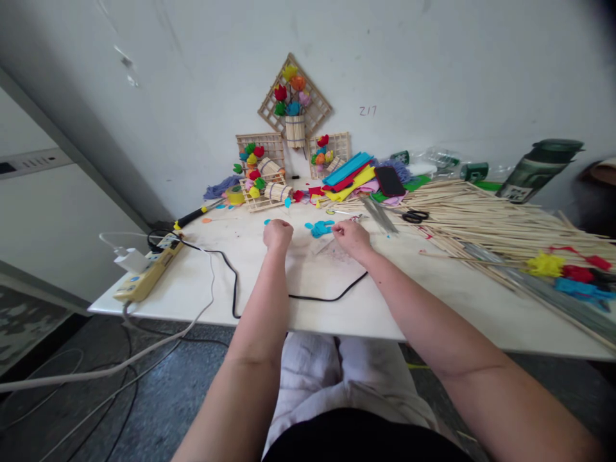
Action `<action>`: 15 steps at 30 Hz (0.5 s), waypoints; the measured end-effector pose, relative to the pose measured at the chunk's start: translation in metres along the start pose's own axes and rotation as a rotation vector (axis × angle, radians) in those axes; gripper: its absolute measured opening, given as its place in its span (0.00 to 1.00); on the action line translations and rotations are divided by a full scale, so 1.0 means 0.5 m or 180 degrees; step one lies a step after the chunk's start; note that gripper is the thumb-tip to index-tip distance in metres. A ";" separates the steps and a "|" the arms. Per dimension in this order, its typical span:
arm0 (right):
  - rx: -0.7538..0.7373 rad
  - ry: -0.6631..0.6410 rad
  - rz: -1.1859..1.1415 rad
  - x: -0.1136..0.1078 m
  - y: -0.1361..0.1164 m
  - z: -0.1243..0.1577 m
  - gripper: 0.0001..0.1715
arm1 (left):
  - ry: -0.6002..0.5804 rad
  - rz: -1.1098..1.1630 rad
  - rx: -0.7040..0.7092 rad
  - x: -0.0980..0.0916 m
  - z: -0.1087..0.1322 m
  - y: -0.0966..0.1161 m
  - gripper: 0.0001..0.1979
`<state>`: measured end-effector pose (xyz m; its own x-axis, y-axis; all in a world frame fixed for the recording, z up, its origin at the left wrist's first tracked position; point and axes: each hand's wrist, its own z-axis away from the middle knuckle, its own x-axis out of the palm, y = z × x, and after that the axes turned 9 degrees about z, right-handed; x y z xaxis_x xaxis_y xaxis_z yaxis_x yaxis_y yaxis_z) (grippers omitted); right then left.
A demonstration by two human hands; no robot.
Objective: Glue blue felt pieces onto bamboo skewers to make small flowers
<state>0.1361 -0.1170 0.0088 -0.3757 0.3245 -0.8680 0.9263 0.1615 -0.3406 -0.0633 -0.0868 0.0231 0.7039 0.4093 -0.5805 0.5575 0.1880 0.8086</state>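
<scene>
My left hand [278,236] is closed in a pinch above the table. A small blue piece [267,222] shows at its left edge, and a blue petal-shaped piece [287,202] appears just beyond its fingers; I cannot make out what the fingers hold. Several blue cut pieces [321,228] lie in a small pile between the hands. At the right edge of this pile, my right hand [352,239] has its fingertips pressed together, and whatever is between them is too small to name.
Lattice panels with colourful flowers [294,96] stand against the wall. Thin wooden sticks [462,208], black scissors [415,217], a phone [389,181] and a dark bottle [539,170] are at right. A power strip [149,269], glue gun [192,217] and black cord [327,299] lie left and in front.
</scene>
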 end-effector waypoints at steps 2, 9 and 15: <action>-0.0403 -0.0053 0.0338 0.003 0.003 0.001 0.16 | 0.0058 -0.0415 -0.0086 -0.008 0.001 0.000 0.10; -0.1140 -0.0188 0.1012 0.018 -0.001 0.003 0.18 | 0.0200 -0.0950 -0.0177 -0.021 0.008 -0.006 0.16; -0.1352 -0.0378 0.1162 0.039 -0.001 -0.005 0.20 | 0.0182 -0.1075 -0.0193 -0.023 0.008 -0.015 0.16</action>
<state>0.1285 -0.1082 -0.0068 -0.0051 0.3265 -0.9452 0.8930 0.4269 0.1426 -0.0737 -0.0964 0.0234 0.4574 0.3639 -0.8114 0.7264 0.3735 0.5770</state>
